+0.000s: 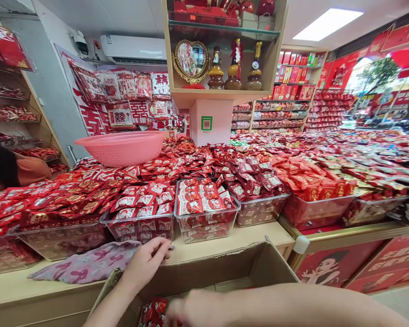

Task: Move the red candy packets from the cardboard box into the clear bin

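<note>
My left hand (146, 262) rests on the back left rim of an open cardboard box (225, 272), its fingers bent together over the edge beside a pink patterned cloth (88, 265). My right hand (182, 312) reaches across into the box at the bottom of the view. It is blurred and its fingers do not show. Right beside it, inside the box, lie several red packets (152, 312). Just beyond the box stand clear plastic bins (206, 227) filled with red and white packets.
A wooden counter (255, 234) carries rows of bins heaped with red packets. A pink plastic basket (122, 147) sits on the heap at the back left. A pink pillar (211, 121) with shelves stands behind. Another person (7, 168) is at the far left.
</note>
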Demonstrator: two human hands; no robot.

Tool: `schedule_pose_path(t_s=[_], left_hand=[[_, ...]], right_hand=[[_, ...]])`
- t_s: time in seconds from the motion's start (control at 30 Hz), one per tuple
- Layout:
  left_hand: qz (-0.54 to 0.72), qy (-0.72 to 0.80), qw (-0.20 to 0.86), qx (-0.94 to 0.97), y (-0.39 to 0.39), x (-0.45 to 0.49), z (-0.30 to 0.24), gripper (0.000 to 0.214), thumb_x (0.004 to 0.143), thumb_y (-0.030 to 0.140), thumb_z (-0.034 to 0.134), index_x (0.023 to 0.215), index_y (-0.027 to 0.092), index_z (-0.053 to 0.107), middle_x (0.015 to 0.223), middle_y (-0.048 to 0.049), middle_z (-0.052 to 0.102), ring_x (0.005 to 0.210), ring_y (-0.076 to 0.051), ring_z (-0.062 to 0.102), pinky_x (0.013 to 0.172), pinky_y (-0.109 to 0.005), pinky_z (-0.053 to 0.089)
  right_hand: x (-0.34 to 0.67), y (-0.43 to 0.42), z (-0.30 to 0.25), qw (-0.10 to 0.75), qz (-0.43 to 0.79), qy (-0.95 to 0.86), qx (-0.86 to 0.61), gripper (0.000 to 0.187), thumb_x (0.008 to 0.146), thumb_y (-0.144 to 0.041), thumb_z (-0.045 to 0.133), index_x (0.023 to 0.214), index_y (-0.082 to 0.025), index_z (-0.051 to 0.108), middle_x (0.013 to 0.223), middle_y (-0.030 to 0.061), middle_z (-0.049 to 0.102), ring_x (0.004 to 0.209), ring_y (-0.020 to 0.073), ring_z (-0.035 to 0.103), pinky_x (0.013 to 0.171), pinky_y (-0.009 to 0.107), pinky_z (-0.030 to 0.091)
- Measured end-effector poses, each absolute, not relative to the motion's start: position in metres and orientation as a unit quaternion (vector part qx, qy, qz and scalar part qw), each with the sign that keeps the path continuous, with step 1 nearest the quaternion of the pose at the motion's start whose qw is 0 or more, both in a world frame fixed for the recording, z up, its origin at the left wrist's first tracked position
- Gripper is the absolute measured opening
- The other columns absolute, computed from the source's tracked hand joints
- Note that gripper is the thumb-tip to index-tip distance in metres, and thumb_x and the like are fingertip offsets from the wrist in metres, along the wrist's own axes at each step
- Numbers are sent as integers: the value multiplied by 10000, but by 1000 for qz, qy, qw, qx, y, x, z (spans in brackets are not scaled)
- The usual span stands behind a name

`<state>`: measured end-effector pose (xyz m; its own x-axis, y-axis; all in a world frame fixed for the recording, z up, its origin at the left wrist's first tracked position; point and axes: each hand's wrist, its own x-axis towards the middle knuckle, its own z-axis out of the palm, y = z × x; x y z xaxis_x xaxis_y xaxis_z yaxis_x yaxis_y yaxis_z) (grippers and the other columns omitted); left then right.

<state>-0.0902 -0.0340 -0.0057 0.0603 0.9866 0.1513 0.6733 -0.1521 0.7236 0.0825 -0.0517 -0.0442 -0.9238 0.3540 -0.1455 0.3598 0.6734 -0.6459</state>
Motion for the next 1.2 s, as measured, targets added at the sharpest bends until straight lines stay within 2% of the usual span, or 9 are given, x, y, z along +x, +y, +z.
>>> schedule_pose_path(t_s=[0.07, 0.13, 0.2, 0.23, 0.37, 0.47, 0.83, 1.07, 1.2], left_hand=[[417, 560, 358, 620, -41, -81, 2, 414, 797, 501, 329, 868, 174, 573, 668, -21, 640, 606, -161, 593, 574, -255, 461], [475, 508, 452, 558, -48, -67, 8, 527, 796, 565, 251, 890, 160, 575, 682, -36, 645, 614, -171, 603, 553, -266, 470], [479, 495, 475, 548, -54, -50, 12, 443, 794, 521, 351, 952, 165, 561, 651, -12, 636, 580, -151, 594, 510, -235, 457], [472, 508, 472, 544, -57, -43, 13, 398, 775, 492, 423, 978, 174, 548, 561, 21, 599, 500, -134, 569, 415, -199, 412], [488, 564, 410, 525, -61, -24, 11, 332, 766, 458, 451, 925, 183, 547, 489, 68, 530, 362, -104, 529, 304, -167, 344], [504, 583, 355, 529, -60, -21, 10, 288, 784, 439, 426, 902, 200, 536, 472, 86, 506, 305, -82, 490, 284, -163, 350], [517, 601, 310, 525, -58, -20, 9, 311, 778, 469, 397, 929, 232, 531, 442, 96, 447, 273, -90, 439, 249, -188, 384], [483, 627, 265, 550, -62, -34, 14, 334, 766, 489, 384, 902, 237, 554, 401, 93, 440, 269, -102, 435, 270, -191, 366], [512, 619, 196, 563, -53, -57, 21, 373, 780, 492, 349, 909, 205, 549, 421, 75, 501, 303, -98, 451, 348, -198, 395]], right_hand=[[92, -41, -11, -197, -433, 847, 236, 246, 658, -245, 564, 899, -208, 525, 811, 5, 611, 681, 133, 577, 606, 216, 431], [97, -32, 9, -334, -546, 718, 274, 257, 661, -301, 582, 860, -189, 463, 731, -4, 579, 594, 120, 565, 558, 224, 436], [98, -26, 13, -384, -632, 615, 272, 292, 672, -377, 577, 809, -187, 403, 673, -21, 535, 519, 117, 550, 505, 239, 432], [98, -24, 12, -395, -648, 594, 269, 304, 683, -413, 563, 786, -186, 388, 653, -27, 513, 497, 115, 537, 486, 241, 424], [97, -21, 1, -444, -507, 666, 319, 302, 754, -448, 469, 656, -166, 425, 588, -31, 423, 525, 84, 419, 499, 214, 352], [98, -21, -2, -462, -415, 695, 363, 353, 801, -429, 394, 566, -165, 373, 543, -37, 347, 533, 78, 326, 498, 209, 293], [105, -19, 4, -474, -387, 703, 362, 364, 816, -412, 366, 548, -168, 335, 520, -43, 320, 507, 70, 287, 466, 198, 253], [118, -22, 6, -351, -406, 784, 312, 237, 777, -324, 464, 623, -148, 500, 554, -25, 461, 534, 78, 386, 489, 187, 303], [130, 2, 36, -396, -301, 802, 329, 211, 804, -289, 431, 725, -144, 563, 628, -2, 537, 573, 88, 439, 530, 188, 337]])
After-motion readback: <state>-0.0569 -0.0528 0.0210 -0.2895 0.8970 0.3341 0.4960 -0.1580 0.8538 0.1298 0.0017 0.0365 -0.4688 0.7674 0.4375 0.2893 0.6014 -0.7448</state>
